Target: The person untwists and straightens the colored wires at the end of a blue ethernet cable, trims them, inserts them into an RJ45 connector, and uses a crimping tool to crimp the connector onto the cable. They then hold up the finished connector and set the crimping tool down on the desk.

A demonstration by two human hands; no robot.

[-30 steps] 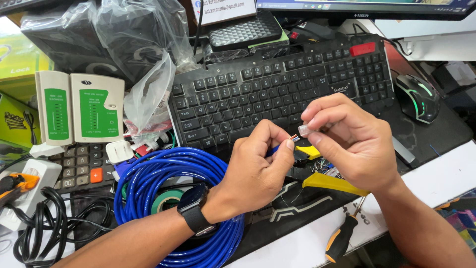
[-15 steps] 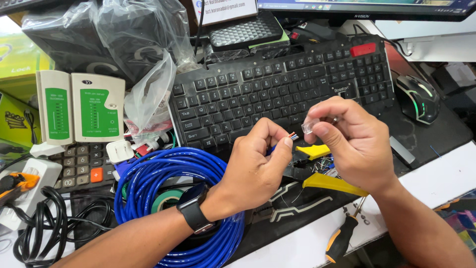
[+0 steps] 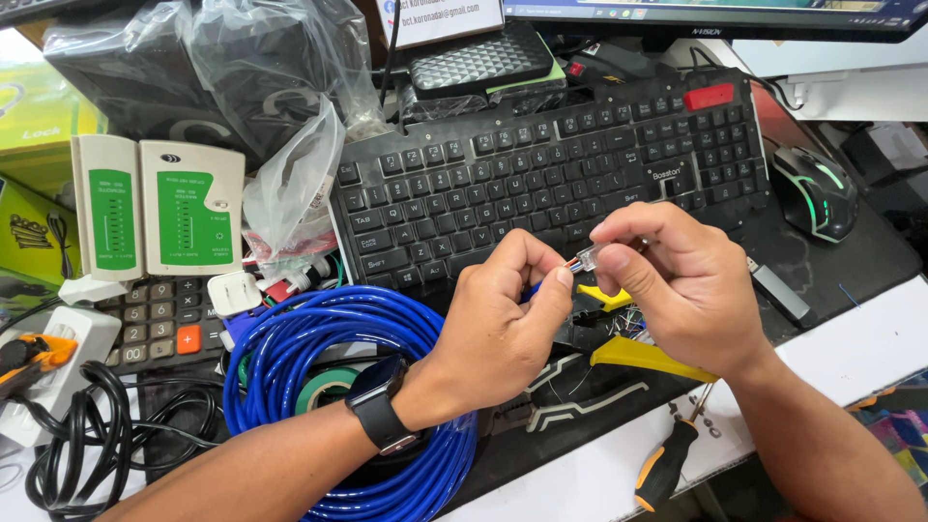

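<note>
A crowded bench (image 3: 870,348) with cabling gear spread all over it.

A black keyboard (image 3: 551,184) lies across the middle, a mouse (image 3: 814,191) to its right. A coil of blue cable (image 3: 319,338) sits at the front, a green-faced cable tester (image 3: 159,208) and a calculator (image 3: 159,324) to the left, and a screwdriver (image 3: 667,464) near the front edge.

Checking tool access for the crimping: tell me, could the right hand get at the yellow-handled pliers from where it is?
Probably yes: the yellow-handled pliers lie uncovered just beneath the right hand, though it would first have to free its fingers from the clear plug.
</note>
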